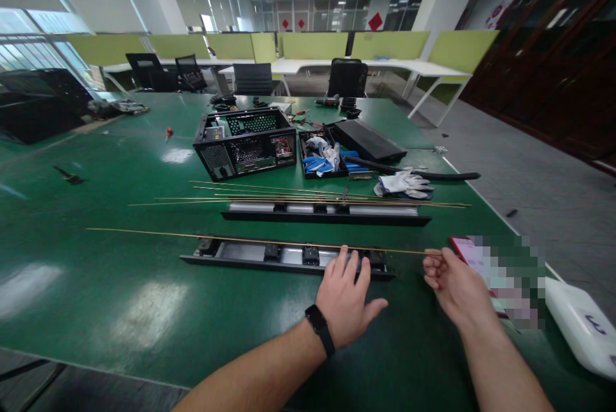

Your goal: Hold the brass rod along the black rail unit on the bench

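A long, thin brass-coloured rod (144,232) lies lengthwise over the nearer black metal channel (240,264), which has several black blocks along its silvery inside. My right hand (452,280) pinches the rod's right end just past the channel. With fingers spread, my left hand (344,300) rests over the channel's right part, fingertips at the rod; whether they press on it I cannot tell. Behind, a second similar channel (327,217) has several more thin rods (173,199) lying across and beyond it.
Behind the channels stand an open black computer case (245,149), a tray with blue-white gloves (323,158) and a black panel (369,141). White gloves (404,184) and a black strip (433,174) lie right. A blurred-out red-edged item (500,280) and white device (580,322) sit near my right arm.
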Available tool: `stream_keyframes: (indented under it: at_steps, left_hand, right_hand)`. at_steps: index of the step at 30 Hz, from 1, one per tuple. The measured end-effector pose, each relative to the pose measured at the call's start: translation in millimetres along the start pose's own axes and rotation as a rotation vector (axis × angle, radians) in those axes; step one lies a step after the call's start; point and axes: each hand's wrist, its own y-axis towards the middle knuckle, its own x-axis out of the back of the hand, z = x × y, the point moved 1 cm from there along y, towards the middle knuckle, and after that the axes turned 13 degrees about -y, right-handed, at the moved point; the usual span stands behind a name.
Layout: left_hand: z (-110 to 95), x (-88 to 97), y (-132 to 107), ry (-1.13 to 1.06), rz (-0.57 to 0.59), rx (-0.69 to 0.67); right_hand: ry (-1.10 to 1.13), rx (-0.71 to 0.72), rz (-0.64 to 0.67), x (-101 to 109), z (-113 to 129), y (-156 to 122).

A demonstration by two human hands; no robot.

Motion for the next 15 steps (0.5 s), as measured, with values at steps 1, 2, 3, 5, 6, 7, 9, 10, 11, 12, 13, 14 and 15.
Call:
stream_keyframes:
  at_steps: [1, 2, 3, 5, 6, 7, 9, 10, 11, 12, 13, 14, 15]
  left_hand:
    - [0.1, 0.1, -0.2, -0.004, -0.001, -0.001]
    - [0.3, 0.5, -0.4, -0.009, -0.001, -0.002]
    - [0.5, 1.3, -0.5, -0.013, 0.001, -0.003]
    - [1.4, 3.9, -0.7, -0.022, 0.009, -0.011]
    - [2.1, 5.6, -0.6, -0.027, 0.012, -0.018]
    - [2.9, 7.5, -0.4, -0.031, 0.016, -0.026]
    - [5.0, 11.6, 0.6, -0.032, 0.017, -0.039]
    - [6.2, 13.5, 1.5, -0.027, 0.014, -0.040]
    - [7.5, 15.3, 2.5, -0.020, 0.009, -0.039]
    - [8.8, 16.9, 3.7, -0.012, 0.005, -0.037]
    - [10.2, 18.5, 4.8, -0.004, -0.002, -0.034]
    - [11.6, 19.9, 5.8, 0.004, -0.009, -0.033]
    - [12.9, 21.2, 6.7, 0.010, -0.014, -0.030]
  right_hand:
    - [-0.004, -0.021, 0.036, -6.1, 1.0, -5.1]
    - [-0.005, -0.035, 0.070, -11.4, 1.6, -9.3]
    - [-0.006, -0.041, 0.091, -16.0, 1.7, -12.7]
    - [-0.002, -0.021, 0.108, -22.4, 1.0, -17.3]
    - [-0.001, -0.006, 0.109, -24.4, 0.1, -18.7]
    - [-0.001, 0.007, 0.112, -25.9, -0.9, -19.8]
    - [-0.007, 0.022, 0.136, -28.1, -3.0, -21.7]
    - [-0.014, 0.025, 0.157, -29.2, -4.1, -22.7]
    - [-0.021, 0.027, 0.177, -30.6, -5.0, -23.9]
    - [-0.026, 0.028, 0.196, -32.3, -5.7, -25.2]
    - [-0.030, 0.029, 0.213, -34.3, -6.4, -26.6]
    - [-0.031, 0.031, 0.226, -36.5, -6.9, -27.9]
    - [-0.030, 0.033, 0.235, -38.8, -7.3, -29.1]
